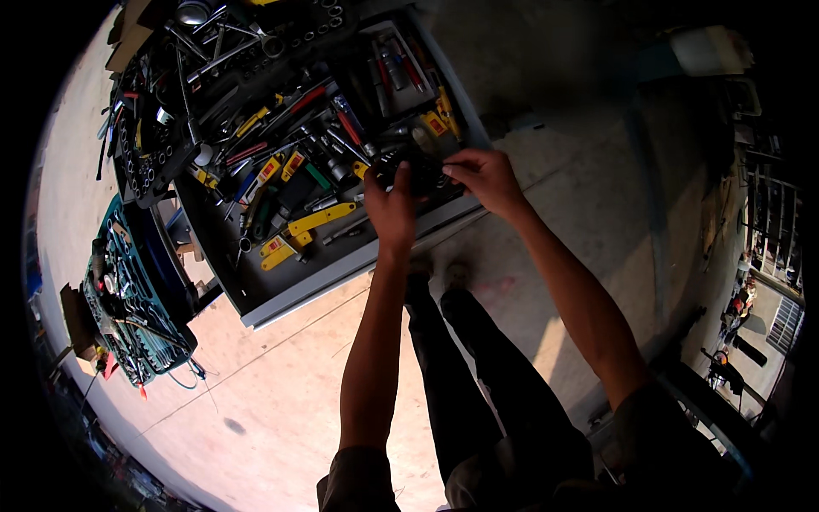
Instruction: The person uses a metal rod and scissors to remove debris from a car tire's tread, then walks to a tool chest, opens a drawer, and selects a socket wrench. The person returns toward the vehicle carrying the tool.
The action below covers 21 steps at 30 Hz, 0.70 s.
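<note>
Dark object, kind lost in shadow — between the hands, at the tool drawer's near side. Left hand: thumb and forefinger apart, rest hidden, hold unclear. Right hand: fingertips nearly pinched — hold unclear.

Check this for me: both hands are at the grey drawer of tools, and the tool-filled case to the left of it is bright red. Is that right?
Not quite: the tool-filled case is teal green, not bright red, as the head view shows. The rest stands: the left hand and right hand are at the grey drawer.
</note>
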Available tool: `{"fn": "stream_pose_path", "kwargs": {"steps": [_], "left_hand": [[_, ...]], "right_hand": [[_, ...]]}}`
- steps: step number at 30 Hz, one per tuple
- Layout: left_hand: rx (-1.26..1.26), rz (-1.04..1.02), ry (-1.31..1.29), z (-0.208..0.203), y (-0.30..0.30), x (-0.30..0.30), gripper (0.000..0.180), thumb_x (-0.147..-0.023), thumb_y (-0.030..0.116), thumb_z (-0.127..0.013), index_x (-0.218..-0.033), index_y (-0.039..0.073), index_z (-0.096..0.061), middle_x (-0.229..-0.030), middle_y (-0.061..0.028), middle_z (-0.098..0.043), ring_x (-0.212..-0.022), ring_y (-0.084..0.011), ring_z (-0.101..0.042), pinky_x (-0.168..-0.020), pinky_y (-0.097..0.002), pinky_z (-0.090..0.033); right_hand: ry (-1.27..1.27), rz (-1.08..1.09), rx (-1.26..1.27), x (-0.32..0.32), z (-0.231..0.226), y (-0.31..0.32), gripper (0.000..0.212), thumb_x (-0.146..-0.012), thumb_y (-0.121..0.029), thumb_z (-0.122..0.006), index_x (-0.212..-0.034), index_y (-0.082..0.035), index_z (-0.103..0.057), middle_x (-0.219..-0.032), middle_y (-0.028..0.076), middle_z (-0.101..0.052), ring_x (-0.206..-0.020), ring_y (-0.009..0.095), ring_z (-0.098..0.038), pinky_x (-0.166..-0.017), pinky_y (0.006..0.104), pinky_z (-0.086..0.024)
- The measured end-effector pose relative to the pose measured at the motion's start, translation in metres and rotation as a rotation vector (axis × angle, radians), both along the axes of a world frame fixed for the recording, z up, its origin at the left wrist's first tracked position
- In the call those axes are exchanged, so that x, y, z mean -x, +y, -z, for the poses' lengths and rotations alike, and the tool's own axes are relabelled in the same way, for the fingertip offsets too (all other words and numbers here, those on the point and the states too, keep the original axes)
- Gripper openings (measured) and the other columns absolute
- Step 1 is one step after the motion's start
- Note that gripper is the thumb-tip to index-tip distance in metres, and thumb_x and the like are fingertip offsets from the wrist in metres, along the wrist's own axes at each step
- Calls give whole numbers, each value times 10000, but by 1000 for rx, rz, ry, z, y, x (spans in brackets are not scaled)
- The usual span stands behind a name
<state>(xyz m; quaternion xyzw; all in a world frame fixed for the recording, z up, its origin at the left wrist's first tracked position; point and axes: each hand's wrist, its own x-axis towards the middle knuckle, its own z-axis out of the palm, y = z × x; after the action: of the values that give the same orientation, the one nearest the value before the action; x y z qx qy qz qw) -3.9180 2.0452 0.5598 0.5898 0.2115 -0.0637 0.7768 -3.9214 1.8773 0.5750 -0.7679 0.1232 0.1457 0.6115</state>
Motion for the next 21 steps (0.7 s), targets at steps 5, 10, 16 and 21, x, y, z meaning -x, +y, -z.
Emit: {"fn": "stream_pose_path", "kwargs": {"steps": [5,10,16,21], "left_hand": [[-53,31,5,0,3,-1,489,-901,163,-615,-1275,-82,-417,-1021,-160,-605,-755,-170,-637,-508,-263,-546],[-90,69,-65,0,4,5,487,-908,132,-597,-1313,-52,-396,-1053,-156,-595,-806,-172,-625,-536,-266,-546],[-11,70,-77,1,5,4,495,-913,117,-585,-1336,-39,-380,-1103,-143,-586,-856,-162,-615,-579,-255,-538],[29,60,-78,2,6,6,469,-916,114,-577,-1326,-30,-403,-1117,-136,-586,-877,-157,-609,-596,-248,-529]], "right_hand": [[-45,-33,130,-2,0,5,167,-851,-150,-671,-946,-13,-681,-705,50,-660,-580,101,-613,-523,253,-484],[-111,-53,233,-1,1,7,140,-841,-154,-630,-895,-27,-652,-703,64,-655,-574,118,-618,-521,279,-476],[-35,-22,183,-5,8,7,150,-849,-189,-573,-856,-41,-600,-656,46,-606,-541,129,-590,-501,296,-458],[14,-70,171,-6,8,5,113,-871,-172,-550,-880,-62,-572,-719,-8,-587,-631,73,-588,-502,253,-481]]}}
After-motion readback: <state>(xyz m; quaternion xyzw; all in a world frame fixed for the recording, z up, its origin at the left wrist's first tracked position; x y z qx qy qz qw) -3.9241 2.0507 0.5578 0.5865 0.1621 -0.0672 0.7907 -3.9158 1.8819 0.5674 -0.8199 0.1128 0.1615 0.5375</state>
